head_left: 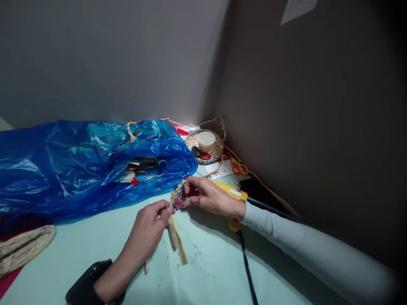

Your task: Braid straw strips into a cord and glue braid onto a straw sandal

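Observation:
My left hand [154, 219] pinches a braid of pale dried plant fibre [179, 186] where its loose strips [177, 241] begin. These flat strips hang down below my fingers toward the table. Right beside that spot, my right hand [203, 195] is closed on a pink binder clip [178, 202] with silver wire handles. The clip is at the braid, close to my left fingertips; I cannot tell whether its jaws grip the fibre. From there the braid runs up and back past my right hand.
Blue plastic sheeting [79, 169] covers the left back. A woven basket [219, 149] holding a white cup [206, 140] stands in the corner. Orange-handled scissors [239, 167], a yellow glue gun [229, 190] and its black cable [247, 267] lie at right. A fibre coil [28, 248] lies left.

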